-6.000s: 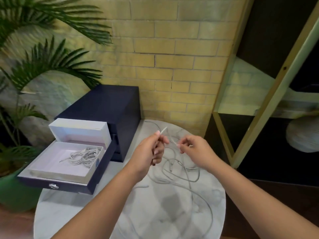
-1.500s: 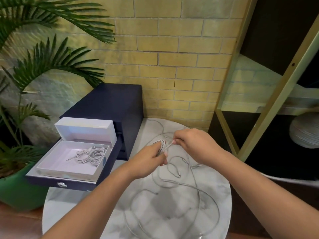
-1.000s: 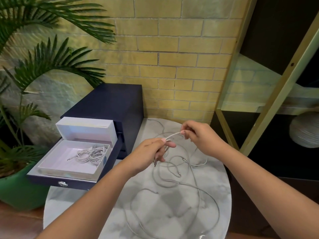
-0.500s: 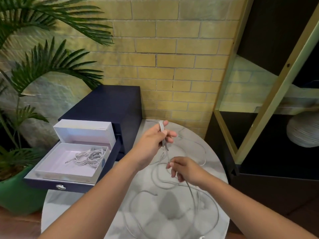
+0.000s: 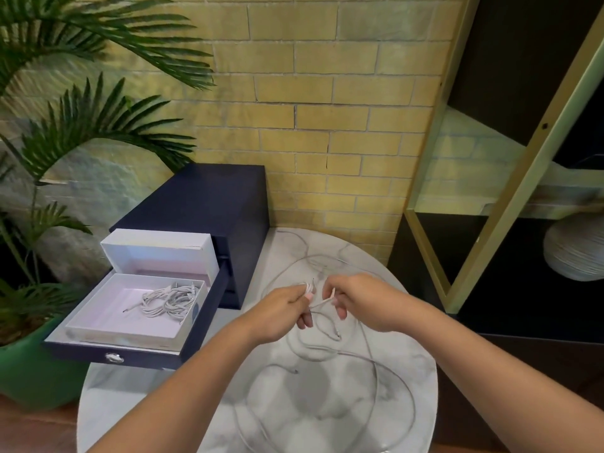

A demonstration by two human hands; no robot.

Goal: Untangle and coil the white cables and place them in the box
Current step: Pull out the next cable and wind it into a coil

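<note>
My left grip [image 5: 281,310] pinches a small bunch of loops of the white cable [image 5: 322,301] above the round marble bench [image 5: 130,393]. My right grip [image 5: 359,299] pinches the same cable just beside it, with a short stretch drawn between the two. The rest of the cable trails down and sprawls in loose loops over the bench. To the left, a white box [image 5: 124,336] sits in an open dark drawer [image 5: 147,358], and a coiled bundle [image 5: 170,300] lies inside it.

The left forearm enters from 7 o'clock, the right from 4 o'clock. The left hand [image 5: 281,312] and right hand [image 5: 359,299] nearly meet, fingers curled, each pinching the white cable [image 5: 322,303].
</note>
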